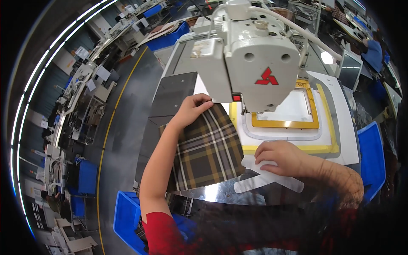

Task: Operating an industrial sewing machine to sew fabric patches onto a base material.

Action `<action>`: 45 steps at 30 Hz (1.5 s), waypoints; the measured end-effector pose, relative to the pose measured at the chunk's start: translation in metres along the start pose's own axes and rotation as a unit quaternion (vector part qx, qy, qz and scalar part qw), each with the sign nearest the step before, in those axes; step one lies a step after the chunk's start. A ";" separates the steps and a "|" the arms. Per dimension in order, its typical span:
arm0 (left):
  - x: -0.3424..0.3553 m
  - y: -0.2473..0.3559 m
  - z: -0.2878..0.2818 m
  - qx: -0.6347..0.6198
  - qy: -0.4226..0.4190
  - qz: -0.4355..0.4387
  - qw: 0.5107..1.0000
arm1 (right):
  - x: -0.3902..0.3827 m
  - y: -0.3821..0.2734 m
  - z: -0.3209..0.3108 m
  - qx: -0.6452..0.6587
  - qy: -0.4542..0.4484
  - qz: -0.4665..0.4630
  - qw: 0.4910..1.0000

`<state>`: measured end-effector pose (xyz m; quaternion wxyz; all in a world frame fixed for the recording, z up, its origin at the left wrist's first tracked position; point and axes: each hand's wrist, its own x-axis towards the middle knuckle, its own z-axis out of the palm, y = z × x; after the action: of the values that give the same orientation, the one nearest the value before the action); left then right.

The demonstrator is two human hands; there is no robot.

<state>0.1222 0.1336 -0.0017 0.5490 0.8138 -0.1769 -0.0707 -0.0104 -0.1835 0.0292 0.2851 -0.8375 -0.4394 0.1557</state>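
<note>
My left hand (193, 110) pinches the top edge of a brown, olive and white plaid fabric piece (206, 153), which lies at the left of a white sewing machine head (263, 55). My right hand (280, 157) is loosely curled, fingertips apart, over white strip-shaped pieces (246, 183) on the metal table top, right of the fabric. Beyond it, a yellow frame (284, 124) sits on a white board (346, 136) edged with yellow tape, partly hidden by the machine head.
Blue bins stand at lower left (123, 216) and right (374, 161) of the table. A dark plate (161, 97) lies at the machine's left. An aisle with a yellow line (110, 127) runs past other workstations (85, 106). A person in blue (372, 55) is at upper right.
</note>
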 end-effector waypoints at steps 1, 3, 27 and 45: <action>0.002 0.001 0.001 -0.009 -0.006 -0.013 1.000 | 0.008 0.003 -0.003 -0.002 -0.003 -0.009 1.000; 0.005 0.007 0.001 -0.018 -0.017 -0.006 1.000 | 0.019 0.010 -0.005 -0.272 0.207 -0.086 0.936; 0.042 0.033 0.008 0.307 -0.133 -0.012 0.942 | -0.010 0.053 0.011 -0.342 0.156 -0.076 0.923; 0.114 -0.052 0.117 0.243 0.217 0.278 0.903 | -0.139 0.144 -0.026 -0.014 0.353 0.211 0.911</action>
<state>0.2023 0.0074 -0.0856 0.3561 0.8350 -0.2842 0.3086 0.0172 -0.3724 -0.0374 0.3699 -0.9152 -0.1250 -0.0997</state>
